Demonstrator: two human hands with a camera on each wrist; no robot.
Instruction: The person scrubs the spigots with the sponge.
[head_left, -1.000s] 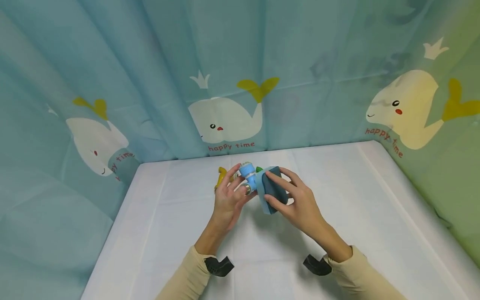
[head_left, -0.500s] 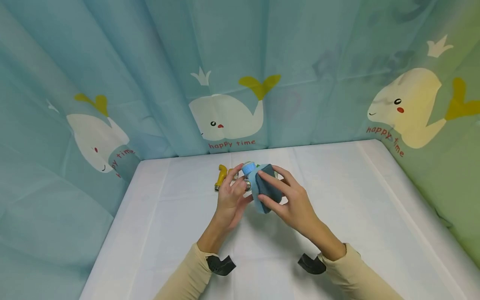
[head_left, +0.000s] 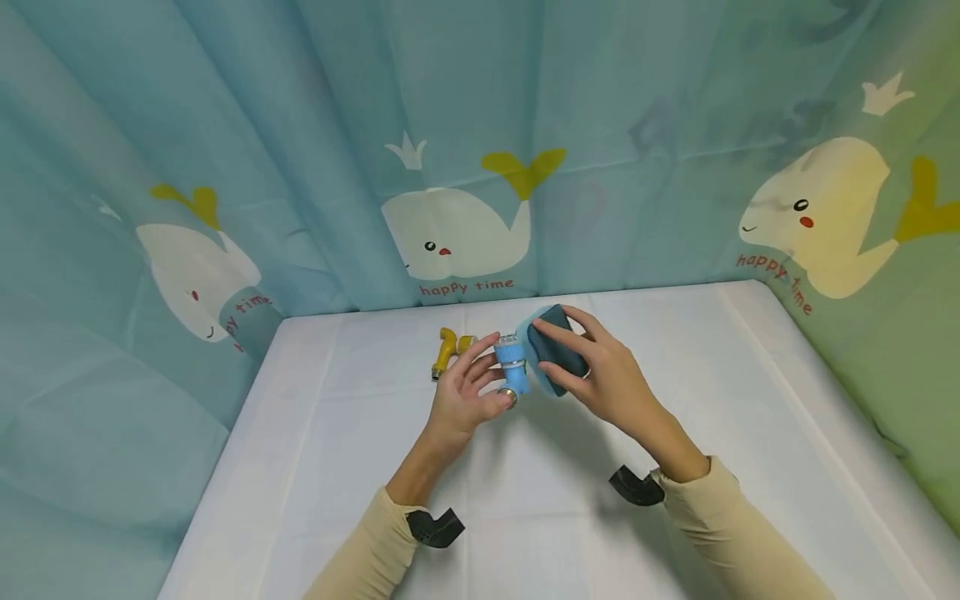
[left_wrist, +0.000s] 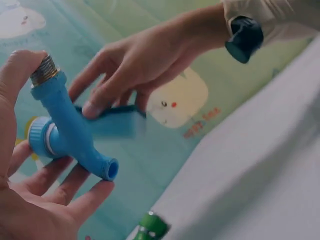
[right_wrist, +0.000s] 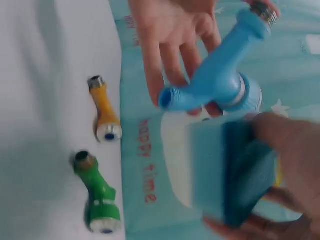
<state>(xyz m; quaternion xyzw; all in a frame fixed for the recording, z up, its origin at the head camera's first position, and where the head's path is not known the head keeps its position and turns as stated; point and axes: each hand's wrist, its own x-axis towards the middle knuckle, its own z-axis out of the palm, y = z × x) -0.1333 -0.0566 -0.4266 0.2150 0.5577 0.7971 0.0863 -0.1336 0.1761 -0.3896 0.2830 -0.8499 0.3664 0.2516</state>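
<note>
A light-blue plastic tap (head_left: 513, 371) with a metal threaded end is pinched between the thumb and fingers of my left hand (head_left: 456, 408), raised over the table. In the left wrist view, the thumb presses the threaded end of the tap (left_wrist: 70, 120) while the fingertips support its spout side. My right hand (head_left: 618, 383) grips a two-tone sponge (head_left: 558, 343), pale blue on one face and dark on the other. In the right wrist view the sponge (right_wrist: 215, 160) is blurred and close beside the tap; whether they touch I cannot tell.
Behind the left hand, a yellow tap (head_left: 446, 354) lies on the white-covered table (head_left: 352, 450). A green tap (right_wrist: 97, 195) lies near it in the right wrist view. A whale-printed curtain (head_left: 300, 167) borders the table's back and sides.
The right hand moved the sponge left across the tap, then back up and to the right. The left hand turned the tap more upright, exposing more of it.
</note>
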